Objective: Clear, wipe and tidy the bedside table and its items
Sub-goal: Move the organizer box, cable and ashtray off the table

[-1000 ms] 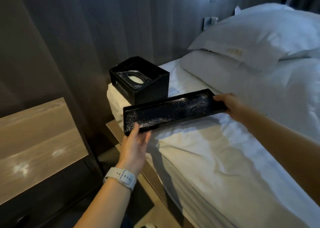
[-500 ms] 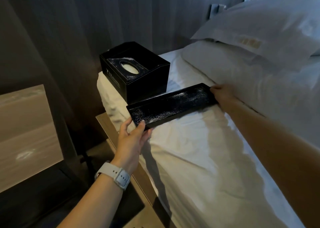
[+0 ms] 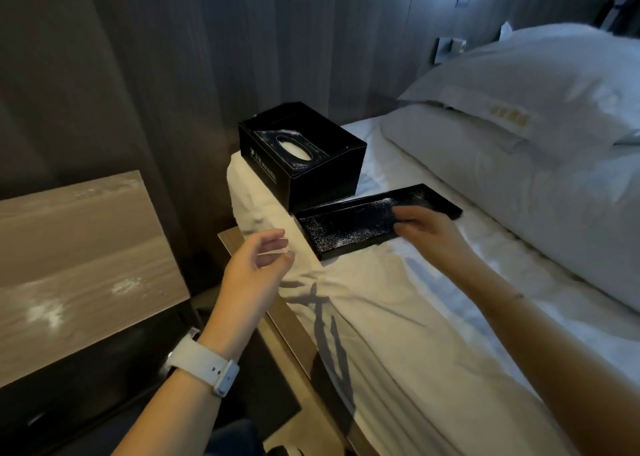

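A flat black tray (image 3: 346, 228), speckled with white dust, lies on the white bed sheet (image 3: 398, 317) just in front of a black tissue box (image 3: 304, 164). My right hand (image 3: 427, 228) lies over the tray's near rim toward its right end, fingers loosely extended and pointing left. My left hand (image 3: 254, 265), a white watch on its wrist, hovers apart from the tray's left end with relaxed fingers and holds nothing. The wooden bedside table top (image 3: 86, 247) at the left carries white dusty smudges.
Two white pillows (image 3: 536, 109) are stacked at the right behind the tray. A wooden bed frame edge (image 3: 277, 320) runs between bed and table. Dark panelled wall behind, with a socket plate (image 3: 446, 48).
The tray has come down onto the sheet beside the tissue box. My left hand let go of its left end and drew back. My right hand slid from the tray's far end to its near rim.
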### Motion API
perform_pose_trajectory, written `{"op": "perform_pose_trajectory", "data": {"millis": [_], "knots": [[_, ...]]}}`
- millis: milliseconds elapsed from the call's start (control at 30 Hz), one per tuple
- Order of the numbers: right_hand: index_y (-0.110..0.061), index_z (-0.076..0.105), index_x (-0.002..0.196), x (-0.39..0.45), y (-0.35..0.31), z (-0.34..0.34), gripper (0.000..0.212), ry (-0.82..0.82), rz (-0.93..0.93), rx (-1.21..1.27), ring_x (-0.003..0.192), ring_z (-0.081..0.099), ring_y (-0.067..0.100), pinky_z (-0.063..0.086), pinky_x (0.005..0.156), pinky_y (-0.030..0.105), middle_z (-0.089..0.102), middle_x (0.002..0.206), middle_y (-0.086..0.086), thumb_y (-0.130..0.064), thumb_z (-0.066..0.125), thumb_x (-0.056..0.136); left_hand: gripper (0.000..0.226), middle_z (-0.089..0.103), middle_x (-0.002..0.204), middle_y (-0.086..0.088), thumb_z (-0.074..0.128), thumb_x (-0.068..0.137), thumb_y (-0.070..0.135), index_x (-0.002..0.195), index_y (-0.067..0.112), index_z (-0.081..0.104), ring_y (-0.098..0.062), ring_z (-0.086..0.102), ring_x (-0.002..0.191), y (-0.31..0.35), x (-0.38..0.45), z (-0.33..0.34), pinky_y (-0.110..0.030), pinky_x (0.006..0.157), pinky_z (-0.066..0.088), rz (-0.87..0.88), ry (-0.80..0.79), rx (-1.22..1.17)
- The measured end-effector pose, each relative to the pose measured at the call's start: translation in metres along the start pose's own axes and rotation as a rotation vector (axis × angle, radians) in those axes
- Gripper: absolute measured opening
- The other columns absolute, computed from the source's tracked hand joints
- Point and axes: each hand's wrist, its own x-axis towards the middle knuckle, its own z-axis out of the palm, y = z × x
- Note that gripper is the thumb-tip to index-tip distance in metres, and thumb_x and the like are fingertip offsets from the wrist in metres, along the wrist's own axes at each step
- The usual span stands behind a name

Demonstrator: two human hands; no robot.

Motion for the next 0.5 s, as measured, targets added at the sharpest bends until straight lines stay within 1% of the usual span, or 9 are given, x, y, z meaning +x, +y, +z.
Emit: {"op": "perform_pose_trajectory", "data": {"millis": [67, 133, 233, 300, 367, 400, 500], "knots": [[-0.014, 0.061, 0.125, -0.026, -0.029, 0.019, 0.035, -0.119, -0.044, 0.051, 0.102, 0.062, 0.011, 0.048, 0.085, 0.018, 0.066, 0.114, 0.001, -0.011, 0.062, 0.090, 0.029, 0.060, 0.112, 0.012, 0.062, 0.091, 0.015, 0.115, 0.030, 0.058, -0.002, 0.057, 0.102, 0.006, -0.017, -0.021, -0.017, 0.076, 0.045, 0.021, 0.009, 0.050], [-0.021, 0.062, 0.123, -0.051, -0.056, 0.043, 0.033, -0.202, -0.112, 0.079, 0.101, 0.062, 0.003, 0.052, 0.079, 0.016, 0.066, 0.112, -0.007, -0.015, 0.062, 0.091, 0.025, 0.061, 0.111, 0.012, 0.061, 0.091, 0.015, 0.105, 0.035, 0.059, -0.002, 0.058, 0.102, 0.011, -0.034, -0.046, -0.017, 0.077, 0.045, 0.017, 0.032, 0.067], [-0.028, 0.060, 0.123, -0.082, -0.088, 0.081, 0.031, -0.279, -0.201, 0.103, 0.098, 0.060, -0.006, 0.050, 0.077, 0.012, 0.063, 0.112, -0.015, -0.020, 0.059, 0.092, 0.025, 0.063, 0.108, 0.010, 0.059, 0.091, 0.011, 0.102, 0.033, 0.060, -0.004, 0.059, 0.101, 0.015, -0.061, -0.089, -0.018, 0.077, 0.045, -0.010, 0.093, 0.058], [-0.033, 0.060, 0.121, -0.101, -0.108, 0.108, 0.030, -0.330, -0.230, 0.142, 0.099, 0.059, -0.006, 0.051, 0.078, 0.014, 0.062, 0.113, -0.018, -0.022, 0.059, 0.093, 0.024, 0.065, 0.107, 0.008, 0.058, 0.092, 0.010, 0.102, 0.031, 0.061, -0.005, 0.060, 0.101, 0.016, -0.080, -0.120, -0.019, 0.080, 0.046, -0.024, 0.147, 0.052], [-0.035, 0.060, 0.120, -0.118, -0.125, 0.137, 0.030, -0.366, -0.239, 0.163, 0.102, 0.060, -0.002, 0.052, 0.085, 0.021, 0.062, 0.114, -0.018, -0.025, 0.059, 0.092, 0.024, 0.066, 0.106, 0.007, 0.058, 0.092, 0.008, 0.101, 0.030, 0.063, -0.006, 0.061, 0.101, 0.014, -0.100, -0.152, -0.019, 0.081, 0.046, -0.034, 0.207, 0.055], [-0.035, 0.060, 0.121, -0.127, -0.134, 0.151, 0.030, -0.377, -0.236, 0.175, 0.103, 0.059, -0.002, 0.051, 0.086, 0.021, 0.063, 0.114, -0.017, -0.024, 0.059, 0.092, 0.023, 0.067, 0.105, 0.007, 0.058, 0.092, 0.008, 0.101, 0.029, 0.064, -0.006, 0.061, 0.101, 0.012, -0.110, -0.167, -0.019, 0.081, 0.046, -0.044, 0.240, 0.058], [-0.031, 0.062, 0.118, -0.152, -0.160, 0.192, 0.030, -0.398, -0.234, 0.260, 0.100, 0.058, -0.010, 0.046, 0.081, 0.007, 0.064, 0.110, -0.019, -0.018, 0.059, 0.092, 0.022, 0.069, 0.104, 0.006, 0.058, 0.092, 0.009, 0.105, 0.026, 0.065, -0.007, 0.062, 0.100, 0.006, -0.139, -0.211, -0.021, 0.080, 0.048, -0.057, 0.337, 0.060]]}}
